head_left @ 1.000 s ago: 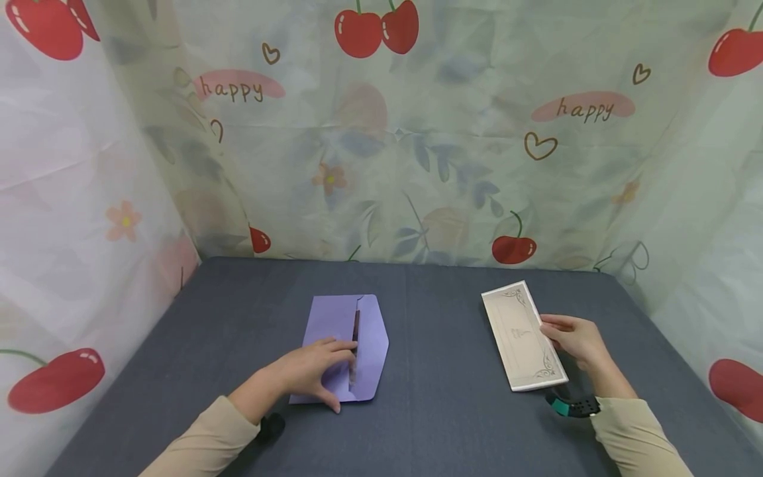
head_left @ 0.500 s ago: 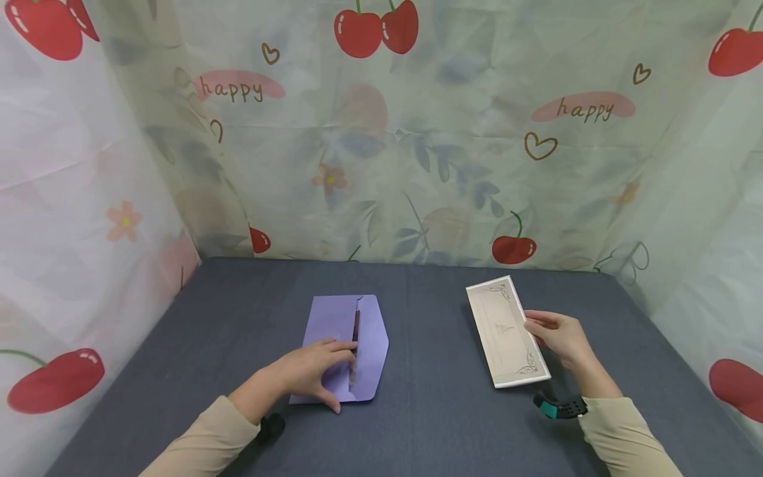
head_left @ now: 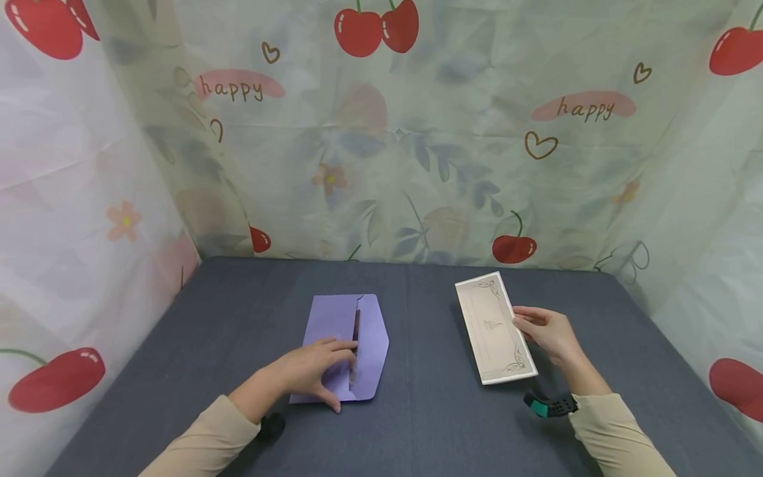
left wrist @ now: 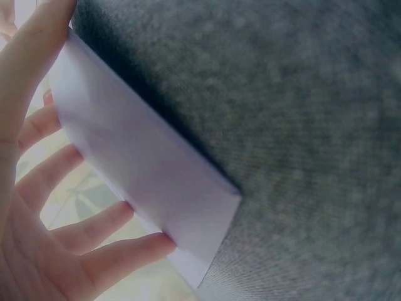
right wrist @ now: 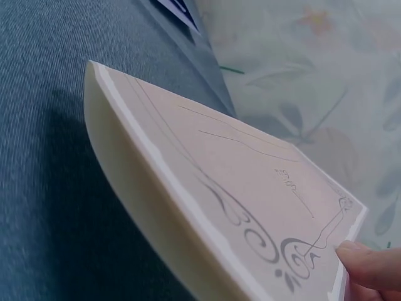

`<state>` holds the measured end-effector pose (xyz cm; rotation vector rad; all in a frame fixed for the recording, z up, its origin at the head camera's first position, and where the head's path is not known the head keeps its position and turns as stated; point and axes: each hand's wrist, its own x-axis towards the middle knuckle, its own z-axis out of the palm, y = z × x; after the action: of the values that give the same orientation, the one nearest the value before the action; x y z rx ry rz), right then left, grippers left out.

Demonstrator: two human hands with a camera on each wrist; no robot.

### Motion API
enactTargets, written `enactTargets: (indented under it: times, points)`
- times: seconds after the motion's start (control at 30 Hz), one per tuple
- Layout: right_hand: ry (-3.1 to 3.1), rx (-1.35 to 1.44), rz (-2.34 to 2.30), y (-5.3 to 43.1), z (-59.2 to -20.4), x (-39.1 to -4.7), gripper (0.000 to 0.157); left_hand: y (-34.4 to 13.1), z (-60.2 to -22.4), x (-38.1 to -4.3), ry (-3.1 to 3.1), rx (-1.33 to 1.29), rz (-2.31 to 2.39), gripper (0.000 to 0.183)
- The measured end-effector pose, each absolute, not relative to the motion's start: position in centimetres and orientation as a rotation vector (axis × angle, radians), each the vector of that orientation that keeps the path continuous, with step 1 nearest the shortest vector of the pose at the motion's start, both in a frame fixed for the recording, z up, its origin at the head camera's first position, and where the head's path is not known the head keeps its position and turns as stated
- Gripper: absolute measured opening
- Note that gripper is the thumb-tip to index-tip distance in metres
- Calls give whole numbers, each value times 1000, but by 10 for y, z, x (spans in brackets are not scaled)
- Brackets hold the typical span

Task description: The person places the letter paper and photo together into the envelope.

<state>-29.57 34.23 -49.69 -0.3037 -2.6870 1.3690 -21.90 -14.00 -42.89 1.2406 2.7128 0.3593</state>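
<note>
A purple envelope [head_left: 330, 318] lies on the table left of the middle, its pointed flap turned out to the right. A dark slit shows along its mouth. My left hand [head_left: 312, 368] rests on it, fingers spread across the front up to the mouth and the thumb at the near edge; in the left wrist view the fingertips [left wrist: 164, 243] touch the paper. My right hand [head_left: 551, 334] pinches the right long edge of a folded cream card [head_left: 493, 331] with scrollwork corners. The card is tilted above the table; its two leaves stand apart in the right wrist view.
A dark grey cloth covers the table [head_left: 417, 430]. Behind it and at both sides hangs a printed curtain [head_left: 387, 165] with cherries and "happy" lettering. Black straps with a teal part [head_left: 551, 405] sit at the right wrist.
My right hand has carried the card leftward, toward the envelope, and slightly away from me. The left hand and the envelope have stayed in place.
</note>
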Motion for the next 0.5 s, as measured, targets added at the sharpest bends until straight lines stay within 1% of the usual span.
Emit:
enactTargets:
  times: [0.5]
  points:
    - [-2696,-277,1405,323,-497,-300,52,-140,-429,-219,2721,1239,346,64]
